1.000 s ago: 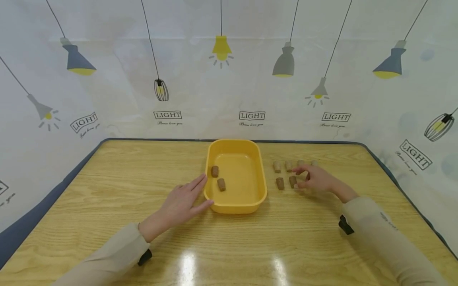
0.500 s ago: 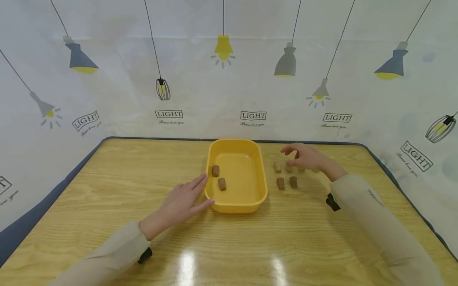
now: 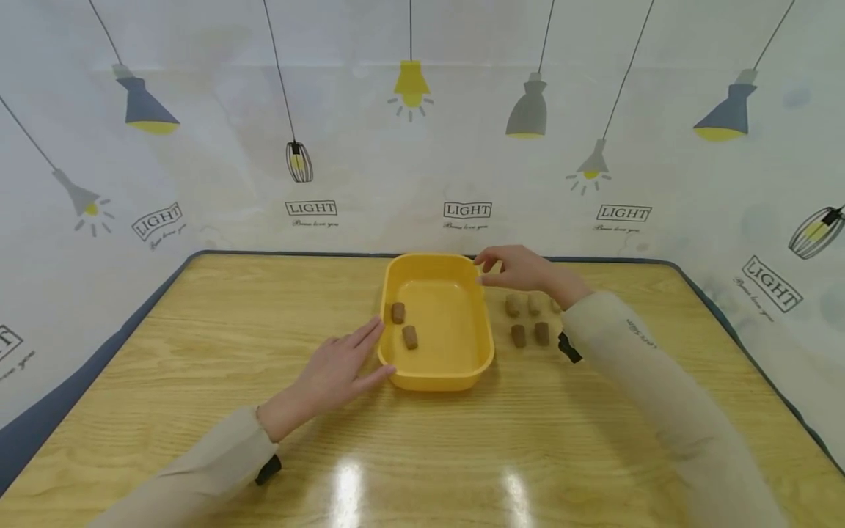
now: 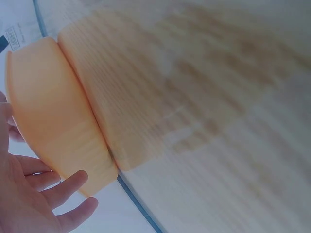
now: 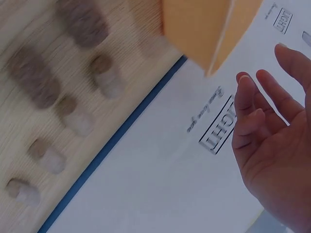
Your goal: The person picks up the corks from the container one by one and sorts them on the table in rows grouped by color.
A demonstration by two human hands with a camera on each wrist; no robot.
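A yellow plastic tray (image 3: 436, 381) stands mid-table, with two brown cork stoppers (image 3: 410, 337) lying by its left wall. My left hand (image 3: 330, 378) touches the tray's left side with extended fingers and thumb; the left wrist view shows the fingers (image 4: 68, 187) against its outer wall. Over the tray's far right corner is my right hand (image 3: 518, 268), fingers bent toward the thumb round a brown cork that the hand itself now hides. Right of the tray, two dark corks (image 3: 518, 336) stand in front of a row of paler corks (image 5: 107, 76).
The wooden table (image 3: 264, 293) ends at a dark blue edge along a white wall covering (image 3: 370, 147) printed with lamps. The tray's right wall stands between its inside and the corks on the table.
My right hand took a dark cork from the front row, lifted it and carried it left to the tray's far right corner. The left hand has stayed on the tray.
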